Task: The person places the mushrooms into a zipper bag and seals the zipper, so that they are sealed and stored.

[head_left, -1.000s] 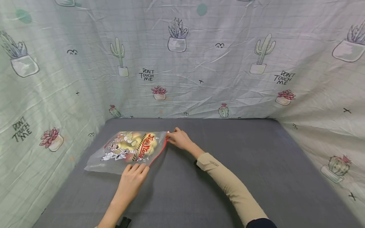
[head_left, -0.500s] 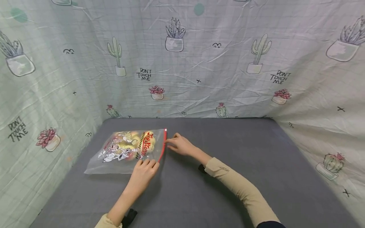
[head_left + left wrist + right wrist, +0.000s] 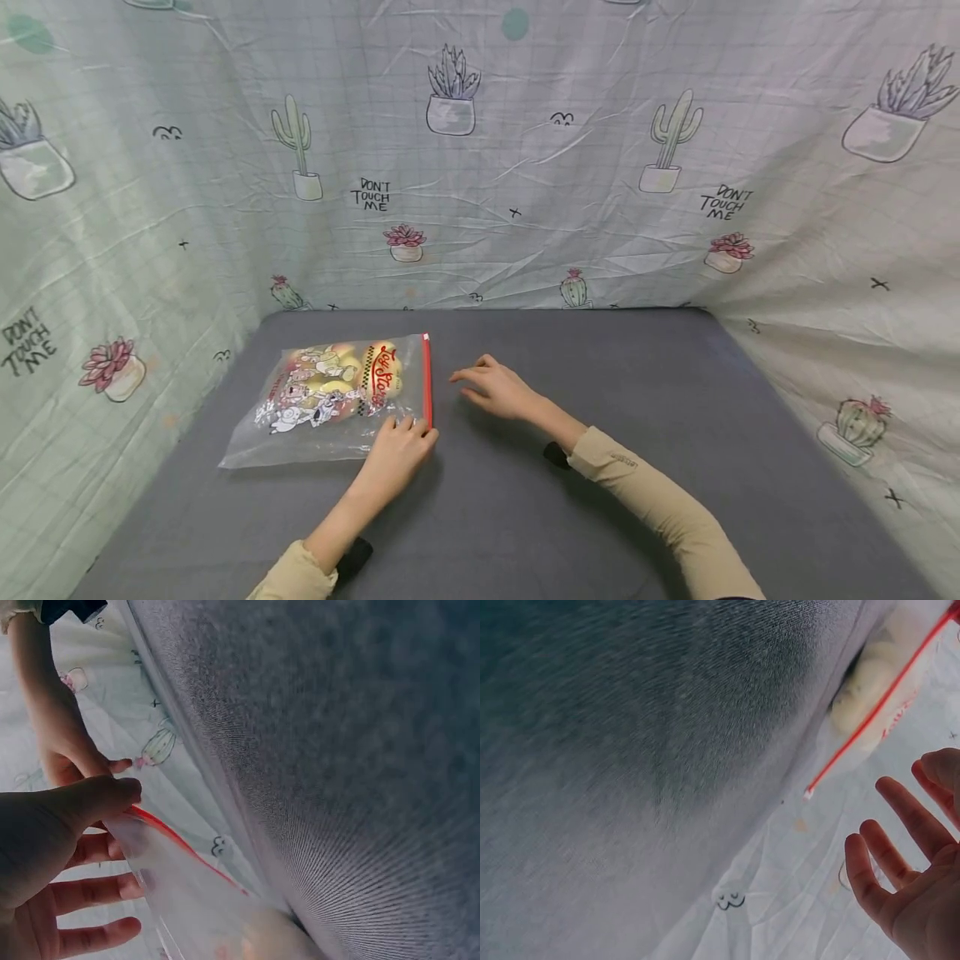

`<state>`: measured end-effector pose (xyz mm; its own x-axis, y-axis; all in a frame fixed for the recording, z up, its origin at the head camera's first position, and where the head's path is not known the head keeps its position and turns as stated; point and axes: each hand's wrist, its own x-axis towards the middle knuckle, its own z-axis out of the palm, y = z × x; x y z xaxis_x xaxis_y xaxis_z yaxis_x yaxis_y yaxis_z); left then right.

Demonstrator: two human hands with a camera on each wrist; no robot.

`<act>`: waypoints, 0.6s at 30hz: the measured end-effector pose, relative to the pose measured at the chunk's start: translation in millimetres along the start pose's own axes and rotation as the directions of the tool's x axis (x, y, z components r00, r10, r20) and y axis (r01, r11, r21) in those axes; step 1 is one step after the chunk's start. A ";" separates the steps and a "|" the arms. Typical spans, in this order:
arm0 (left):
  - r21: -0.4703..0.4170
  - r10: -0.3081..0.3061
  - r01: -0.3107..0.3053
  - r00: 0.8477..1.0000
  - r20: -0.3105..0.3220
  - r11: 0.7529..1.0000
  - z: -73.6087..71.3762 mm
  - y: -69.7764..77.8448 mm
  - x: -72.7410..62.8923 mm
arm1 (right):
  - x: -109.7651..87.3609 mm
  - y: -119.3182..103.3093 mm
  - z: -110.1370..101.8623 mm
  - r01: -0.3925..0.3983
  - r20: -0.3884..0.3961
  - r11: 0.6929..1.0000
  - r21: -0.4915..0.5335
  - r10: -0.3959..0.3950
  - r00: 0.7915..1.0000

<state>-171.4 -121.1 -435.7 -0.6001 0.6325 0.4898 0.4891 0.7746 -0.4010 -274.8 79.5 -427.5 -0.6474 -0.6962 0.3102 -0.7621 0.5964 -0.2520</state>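
A clear zip bag (image 3: 318, 437) with a red zip strip (image 3: 427, 375) and printed cartoon figures lies on the left of the table. Inside it show round yellow and pinkish things (image 3: 341, 367), like fruit. My left hand (image 3: 397, 454) holds the bag's near corner at the strip's end. In the left wrist view, the thumb (image 3: 112, 795) and forefinger pinch that corner while the other fingers are spread. Just right of the strip, my right hand (image 3: 498, 392) hovers apart from the bag. Its fingers (image 3: 915, 814) are loosely spread in the right wrist view, with nothing between them.
A dark grey cloth covers the table (image 3: 600, 467). Pale curtains (image 3: 517, 167) printed with cacti enclose it at the back and both sides. The bag lies nearer the left curtain than the right one.
My right hand has left the strip's far end and moved right and toward me. The strip has straightened. My left hand has shifted right with the near corner in its grip.
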 end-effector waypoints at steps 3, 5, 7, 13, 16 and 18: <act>0.004 0.005 -0.005 1.000 -0.006 1.000 3.8 -1.3 2.3 | -6.4 2.7 -3.4 -0.010 -0.013 1.000 0.007 0.010 1.000; 0.008 0.012 -0.012 1.000 0.002 1.000 6.3 -2.8 3.6 | -10.0 4.3 -5.2 -0.010 -0.021 1.000 0.003 0.010 1.000; 0.007 0.020 -0.020 1.000 0.021 1.000 8.3 -4.2 4.8 | -14.1 6.6 -6.1 -0.004 -0.033 1.000 0.000 0.004 0.999; -0.077 0.025 -0.017 0.994 0.105 0.997 10.5 -8.4 5.7 | -27.5 15.9 -7.9 -0.010 -0.068 0.999 -0.034 0.007 0.998; -0.164 0.015 0.007 0.991 0.135 0.986 9.3 -11.3 5.6 | -35.0 22.0 -9.5 -0.025 -0.086 0.998 -0.066 0.019 0.996; -0.209 0.015 0.016 0.990 0.144 0.978 8.1 -13.7 6.5 | -40.2 26.0 -11.2 -0.042 -0.099 0.996 -0.082 0.033 0.994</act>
<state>-187.2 -127.6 -433.3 -0.6774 0.6371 0.3677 0.6009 0.7676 -0.2229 -268.5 127.4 -436.2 -0.6683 -0.6328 0.3912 -0.7311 0.6558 -0.1882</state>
